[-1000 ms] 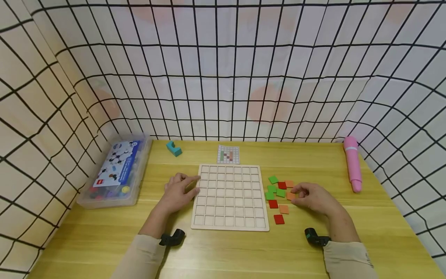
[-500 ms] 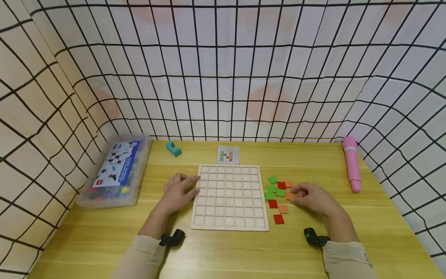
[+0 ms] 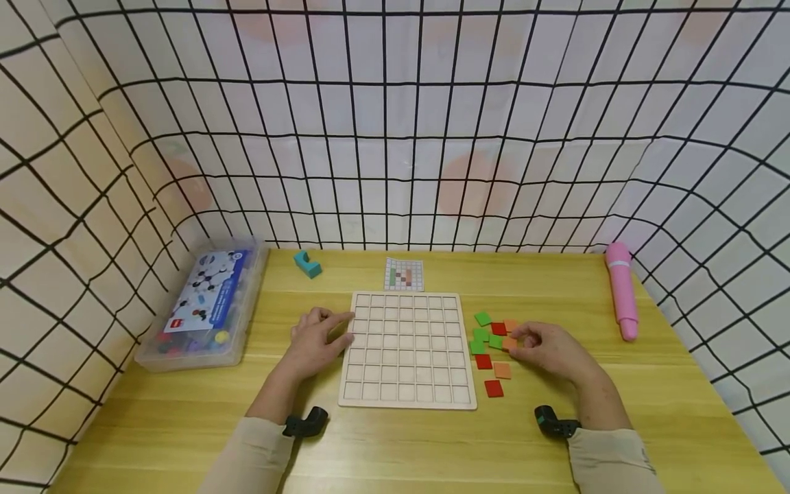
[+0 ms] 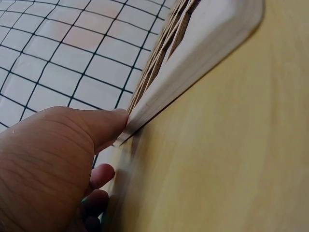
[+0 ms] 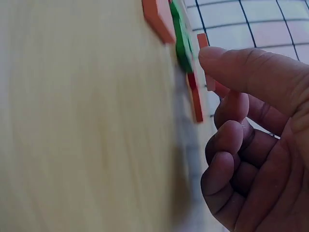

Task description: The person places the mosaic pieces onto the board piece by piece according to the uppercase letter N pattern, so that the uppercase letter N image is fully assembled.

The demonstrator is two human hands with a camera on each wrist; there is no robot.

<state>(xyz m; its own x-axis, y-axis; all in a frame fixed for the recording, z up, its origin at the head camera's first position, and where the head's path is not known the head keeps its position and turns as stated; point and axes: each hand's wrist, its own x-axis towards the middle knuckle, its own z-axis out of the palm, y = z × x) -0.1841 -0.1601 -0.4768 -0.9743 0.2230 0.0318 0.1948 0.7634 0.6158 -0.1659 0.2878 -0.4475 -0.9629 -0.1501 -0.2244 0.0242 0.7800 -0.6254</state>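
A pale wooden grid board [image 3: 407,405] lies flat in the middle of the table, its square cells bare. My left hand [image 3: 316,344] touches the board's left edge with thumb and forefinger, and the left wrist view shows the thumb against that edge. Right of the board, my right hand [image 3: 551,351] pinches a small orange square tile [image 5: 209,83] between thumb and forefinger; in the right wrist view it stands out apart from the other tiles. Around it lie several green tiles [image 3: 482,319], red tiles [image 3: 494,388] and two other orange tiles [image 3: 503,370].
Behind the board lies a card [image 3: 404,274] printed with a coloured grid pattern. A clear plastic case [image 3: 210,302] is at the left, a teal block [image 3: 307,264] at the back. A pink cylinder [image 3: 622,291] lies far right. Black wire mesh encloses the table.
My right hand has shifted slightly left with the orange tile, which now overlaps the neighbouring green tile in view. My left hand has stayed at the board's edge.
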